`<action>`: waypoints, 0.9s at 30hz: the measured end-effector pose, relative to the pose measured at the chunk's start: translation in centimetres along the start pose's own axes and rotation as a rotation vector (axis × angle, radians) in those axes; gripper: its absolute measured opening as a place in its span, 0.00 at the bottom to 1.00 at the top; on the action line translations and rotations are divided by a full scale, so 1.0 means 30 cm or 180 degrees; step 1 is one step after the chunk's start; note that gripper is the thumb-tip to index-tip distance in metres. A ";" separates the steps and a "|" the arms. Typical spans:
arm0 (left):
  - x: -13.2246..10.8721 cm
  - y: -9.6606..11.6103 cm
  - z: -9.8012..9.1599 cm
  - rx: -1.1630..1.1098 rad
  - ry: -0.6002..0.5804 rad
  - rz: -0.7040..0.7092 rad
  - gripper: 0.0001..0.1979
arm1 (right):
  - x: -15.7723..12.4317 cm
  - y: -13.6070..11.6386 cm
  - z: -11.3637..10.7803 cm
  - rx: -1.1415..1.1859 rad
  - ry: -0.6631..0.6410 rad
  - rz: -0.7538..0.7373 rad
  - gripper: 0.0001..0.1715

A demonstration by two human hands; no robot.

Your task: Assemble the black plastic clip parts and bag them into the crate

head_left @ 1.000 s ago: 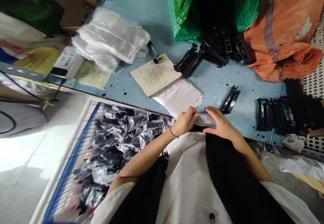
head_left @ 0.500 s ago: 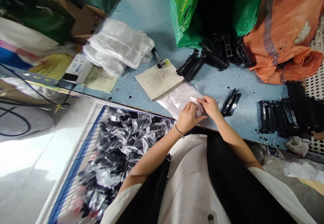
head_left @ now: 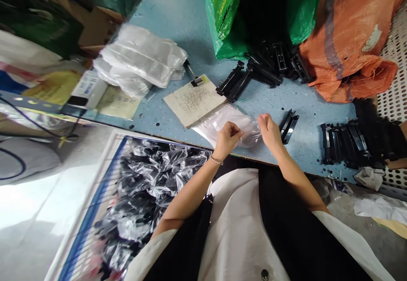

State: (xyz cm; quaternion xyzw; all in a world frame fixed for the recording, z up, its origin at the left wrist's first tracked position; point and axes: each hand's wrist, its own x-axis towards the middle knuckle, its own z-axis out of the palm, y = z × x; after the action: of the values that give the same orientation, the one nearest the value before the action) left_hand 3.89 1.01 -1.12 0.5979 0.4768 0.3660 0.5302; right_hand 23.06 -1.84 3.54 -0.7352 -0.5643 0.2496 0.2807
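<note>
A clear plastic bag [head_left: 249, 129] stretches between my two hands at the near edge of the table, over a flat stack of similar bags [head_left: 208, 125]. With thumb and fingers pinched, my left hand [head_left: 226, 139] grips its left side. My right hand [head_left: 270, 132] is closed on the bag's right edge, its fingertips partly hidden behind the hand. Just right of that hand lies a pair of black plastic parts [head_left: 288, 126]. A worn board [head_left: 194, 102] rests on the far end of the stack.
More black parts [head_left: 235, 82] spill from a green bag [head_left: 219, 39] beside an orange sack [head_left: 337, 48]. A row of black parts [head_left: 346, 143] lies at right. Folded plastic bags [head_left: 143, 56] sit at left. Below the table edge, a wire basket [head_left: 92, 204] holds bagged black items.
My hands have moved apart, the left one leftward and the right one slightly rightward. The plastic bag now spans the gap between them. The whole view has shifted a little.
</note>
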 end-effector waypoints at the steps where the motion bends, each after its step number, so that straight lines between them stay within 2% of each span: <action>1: -0.004 -0.004 0.002 0.0104 0.0110 0.0148 0.04 | -0.021 0.008 -0.022 -0.0068 0.0237 -0.0143 0.27; 2: -0.008 -0.007 0.004 0.0265 0.0158 0.0358 0.01 | -0.044 0.024 -0.046 -0.0224 0.0502 -0.0258 0.27; 4: -0.012 -0.011 0.009 0.0680 0.0050 0.0850 0.08 | -0.088 0.079 -0.099 -0.0710 0.0925 -0.0256 0.30; 5: -0.012 -0.012 0.014 0.0890 -0.0039 0.1070 0.12 | -0.109 0.118 -0.126 -0.0930 0.1001 -0.0102 0.32; 8: -0.004 -0.004 0.038 0.1401 -0.0174 0.1400 0.15 | -0.166 0.250 -0.198 -0.1060 0.0723 0.0689 0.39; 10: 0.004 0.003 0.060 0.1554 -0.0199 0.1437 0.14 | -0.209 0.321 -0.237 -0.0712 0.0511 0.1060 0.36; 12: 0.010 0.009 0.082 0.1544 -0.0262 0.1422 0.15 | -0.263 0.357 -0.265 -0.0011 0.0416 0.1179 0.30; 15: 0.015 0.010 0.107 0.1409 -0.0390 0.1332 0.19 | -0.356 0.344 -0.271 0.1246 0.0180 0.1105 0.23; 18: 0.018 0.011 0.115 0.1168 -0.0567 0.1204 0.26 | -0.411 0.281 -0.227 0.1891 -0.0398 0.1058 0.18; 20: 0.015 0.020 0.110 0.1055 -0.0616 0.1251 0.31 | -0.404 0.234 -0.179 0.2231 -0.0903 0.1133 0.16; 23: -0.012 0.049 0.093 0.1293 -0.0573 0.1671 0.38 | -0.342 0.176 -0.104 0.2775 -0.1452 0.1241 0.20; 25: -0.049 0.071 0.082 0.1614 -0.0558 0.1968 0.40 | -0.292 0.150 -0.060 0.2915 -0.1319 0.1250 0.20; 27: -0.097 0.090 0.080 0.1837 -0.0669 0.2174 0.42 | -0.250 0.129 -0.023 0.2834 -0.0913 0.1196 0.19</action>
State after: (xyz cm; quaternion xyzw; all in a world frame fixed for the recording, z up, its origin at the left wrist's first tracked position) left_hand 5.83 -2.41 1.32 0.8780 0.2785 0.3094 0.2364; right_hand 24.41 -9.99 1.72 -0.5913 -0.2939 0.6108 0.4370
